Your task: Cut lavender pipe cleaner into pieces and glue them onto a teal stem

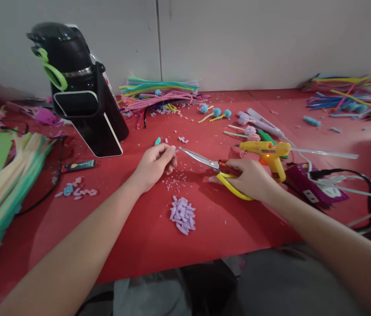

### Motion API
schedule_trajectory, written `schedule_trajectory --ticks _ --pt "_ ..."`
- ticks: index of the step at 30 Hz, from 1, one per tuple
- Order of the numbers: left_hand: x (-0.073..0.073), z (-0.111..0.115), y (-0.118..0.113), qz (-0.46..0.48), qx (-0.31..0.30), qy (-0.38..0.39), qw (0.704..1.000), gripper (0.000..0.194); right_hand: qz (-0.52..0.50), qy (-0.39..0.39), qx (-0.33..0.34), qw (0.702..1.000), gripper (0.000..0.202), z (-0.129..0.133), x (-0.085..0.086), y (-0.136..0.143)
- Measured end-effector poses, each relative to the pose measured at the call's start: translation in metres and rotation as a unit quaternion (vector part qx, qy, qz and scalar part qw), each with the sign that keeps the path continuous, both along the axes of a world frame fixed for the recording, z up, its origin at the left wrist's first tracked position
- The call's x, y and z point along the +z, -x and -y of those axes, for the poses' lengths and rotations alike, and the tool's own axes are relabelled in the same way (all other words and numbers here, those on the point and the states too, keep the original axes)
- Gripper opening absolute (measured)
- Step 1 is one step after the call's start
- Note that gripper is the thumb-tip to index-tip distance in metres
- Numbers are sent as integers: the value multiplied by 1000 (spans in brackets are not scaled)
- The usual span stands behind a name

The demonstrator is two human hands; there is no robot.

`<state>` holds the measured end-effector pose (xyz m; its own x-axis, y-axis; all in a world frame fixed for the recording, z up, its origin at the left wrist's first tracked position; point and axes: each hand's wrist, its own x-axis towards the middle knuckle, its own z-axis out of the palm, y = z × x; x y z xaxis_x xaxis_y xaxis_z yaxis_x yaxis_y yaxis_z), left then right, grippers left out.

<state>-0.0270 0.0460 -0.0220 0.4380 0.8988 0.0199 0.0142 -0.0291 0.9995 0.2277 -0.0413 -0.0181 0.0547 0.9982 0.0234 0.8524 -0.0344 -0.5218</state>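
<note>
My left hand (157, 164) is closed in a pinch on a small pale lilac piece (178, 149), most of it hidden by the fingers. My right hand (249, 177) grips a pair of scissors (205, 159) by its yellow and red handles. The blade tips point left and reach the lilac piece at my left fingertips. Tiny lilac clippings (174, 182) are scattered on the red tabletop (146, 237) below the blades. Nearer to me lies a heap of short lilac fuzzy pieces (183, 215).
A black bottle (106, 127) stands at the back left. Pipe cleaners lie in a bundle (4, 197) at left and in a pile (159, 90) by the wall. A yellow glue gun (267, 153) and a purple power strip (317, 184) with cables sit right of my right hand.
</note>
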Motion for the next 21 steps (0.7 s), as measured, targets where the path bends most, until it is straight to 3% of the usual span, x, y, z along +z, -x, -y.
schedule_trajectory --ticks 21 --pt "-3 -2 -1 17 8 -9 1000 27 0 -2 8 1000 68 4 3 2"
